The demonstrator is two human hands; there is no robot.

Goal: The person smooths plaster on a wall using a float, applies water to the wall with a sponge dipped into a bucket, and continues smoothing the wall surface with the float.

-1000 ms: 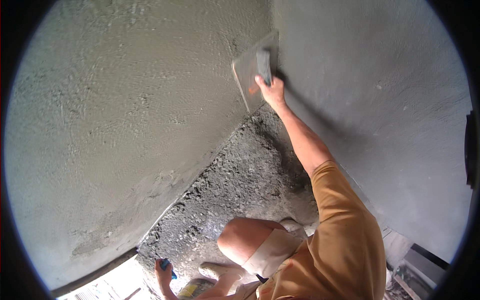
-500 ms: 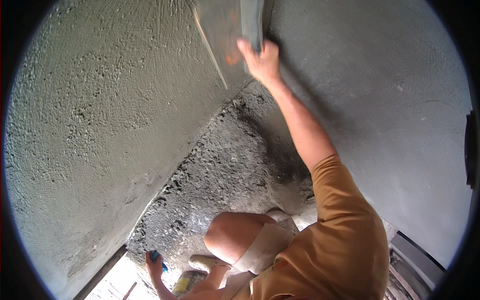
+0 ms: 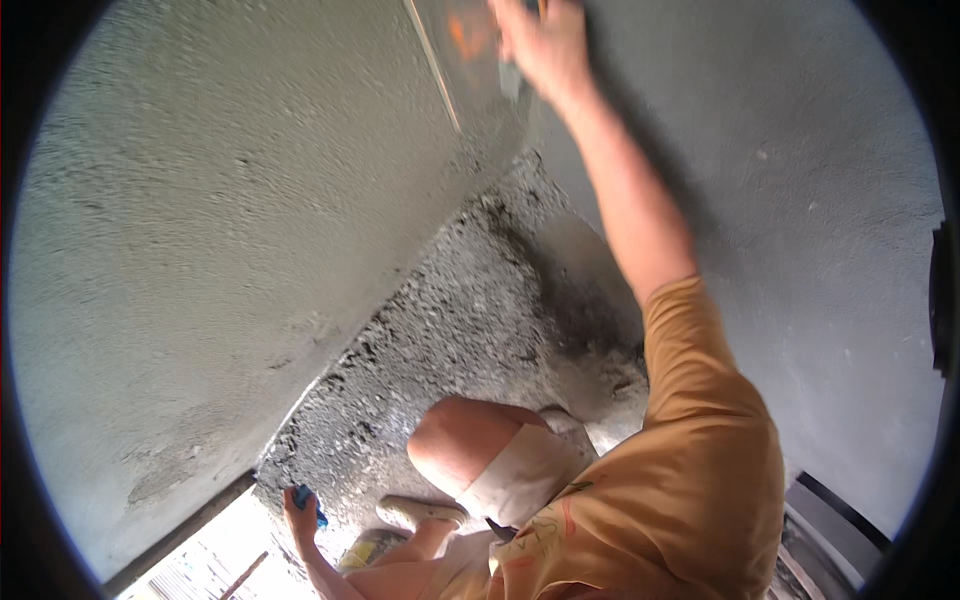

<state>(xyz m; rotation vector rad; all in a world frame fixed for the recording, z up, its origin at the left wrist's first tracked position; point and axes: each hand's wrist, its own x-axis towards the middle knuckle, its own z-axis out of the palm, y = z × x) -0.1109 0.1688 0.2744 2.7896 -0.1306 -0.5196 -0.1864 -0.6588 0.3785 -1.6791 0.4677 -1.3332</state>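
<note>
High at the corner where two walls meet, my right hand [image 3: 548, 45] is closed on a plastering float [image 3: 462, 62], a wide flat board with orange marks. One long edge of the float lies close to the left wall [image 3: 230, 230], which is coated in wet-looking grey plaster. The top of the float runs out of the picture, and its handle is partly hidden by my fingers. Low on the left, my left hand [image 3: 298, 522] is closed around a small blue object [image 3: 303, 494] whose kind I cannot make out.
Rough grey mortar and debris [image 3: 450, 310] cover the floor between the walls. A smoother grey wall [image 3: 800, 250] rises on the right. My bent knee [image 3: 460, 445] and shoe [image 3: 408, 511] are below, beside a partly hidden bucket-like container [image 3: 366, 550].
My right hand and the float have moved up, and the hand slightly right. Plaster on the left wall looks smoother and less pitted. My left hand has shifted slightly up and left.
</note>
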